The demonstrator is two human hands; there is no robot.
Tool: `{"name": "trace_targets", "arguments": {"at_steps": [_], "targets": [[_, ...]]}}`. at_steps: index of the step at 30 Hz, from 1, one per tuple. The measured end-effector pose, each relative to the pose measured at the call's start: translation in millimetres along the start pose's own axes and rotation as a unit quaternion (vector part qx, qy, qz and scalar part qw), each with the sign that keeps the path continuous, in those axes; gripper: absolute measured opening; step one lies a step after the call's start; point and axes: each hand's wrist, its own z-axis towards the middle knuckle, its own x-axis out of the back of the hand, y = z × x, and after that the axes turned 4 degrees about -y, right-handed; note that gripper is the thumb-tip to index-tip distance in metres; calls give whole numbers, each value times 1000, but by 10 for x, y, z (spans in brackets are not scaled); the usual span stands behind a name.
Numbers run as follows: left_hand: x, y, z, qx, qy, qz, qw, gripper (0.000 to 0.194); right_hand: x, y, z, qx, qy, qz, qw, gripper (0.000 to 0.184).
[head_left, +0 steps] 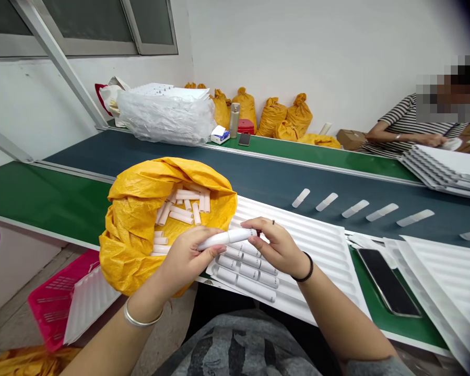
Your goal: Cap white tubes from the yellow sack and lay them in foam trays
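Note:
A white tube (227, 238) with a seam near its middle is held level between both hands. My left hand (186, 256) grips its left end, and my right hand (280, 248) pinches the right end, where small dark print shows. Below them, several similar printed tubes (254, 287) lie in the grooves of a white ribbed tray (325, 256). To the left, a yellow woven sack (129, 209) stands with its mouth rolled down. Inside it are several short, pale pinkish tubes (181, 215); my left hand is beside its right edge.
Several translucent tubes (355, 209) lie on the dark belt (266, 175). A phone (389, 282) and more ribbed trays (446, 271) are at right. Across the belt sit a plastic-wrapped stack (168, 120) and a person in a striped top (401, 117). A pink basket (50, 308) is lower left.

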Motion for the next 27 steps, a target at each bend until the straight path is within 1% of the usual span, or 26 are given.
{"name": "trace_targets", "arguments": {"at_steps": [3, 6, 7, 9, 10, 11, 12, 13, 14, 15, 17, 19, 20, 22, 24, 26, 27], "targets": [[-93, -10, -37, -15, 26, -18, 999, 23, -8, -81, -29, 14, 1, 11, 1000, 27], [-221, -31, -79, -5, 42, -46, 998, 21, -49, -147, -78, 22, -6, 2, 1000, 29], [-261, -50, -85, -1, 35, -46, 998, 22, -75, -139, -86, 23, -21, -14, 999, 29], [-311, -126, -65, 3, -10, -17, 1000, 28, -131, -41, -66, 13, -74, -80, 994, 27], [-310, -190, -34, 10, -38, 16, 999, 34, -148, 57, -34, -17, -105, -124, 987, 25], [-286, -273, 12, 26, -59, 66, 996, 42, -148, 190, 10, -68, -127, -169, 975, 23], [-238, -376, 71, 53, -70, 125, 988, 49, -125, 353, 65, -135, -134, -210, 959, 22], [-168, -496, 141, 87, -66, 185, 977, 53, -75, 539, 124, -218, -129, -242, 937, 21], [-81, -630, 216, 128, -49, 244, 960, 52, 0, 741, 179, -286, -105, -263, 915, 22], [14, -772, 292, 157, -29, 280, 947, 45, 97, 947, 226, -329, -79, -279, 899, 26], [192, -1055, 424, 186, -7, 319, 929, 34, 319, 1333, 279, -411, -39, -297, 861, 32], [311, -1297, 512, 205, 0, 334, 920, 28, 519, 1639, 281, -479, -30, -295, 826, 32], [343, -1391, 538, 211, 1, 337, 918, 27, 597, 1752, 273, -504, -33, -290, 813, 30], [369, -1511, 560, 212, 0, 332, 919, 24, 704, 1892, 254, -536, -44, -279, 796, 28], [376, -1531, 551, 196, 1, 318, 928, 22, 751, 1911, 237, -554, -53, -276, 784, 33], [383, -1457, 517, 167, 14, 297, 940, 23, 731, 1804, 192, -558, -57, -285, 777, 40], [387, -1391, 490, 151, 24, 283, 947, 25, 689, 1705, 146, -550, -62, -288, 782, 40]]}}
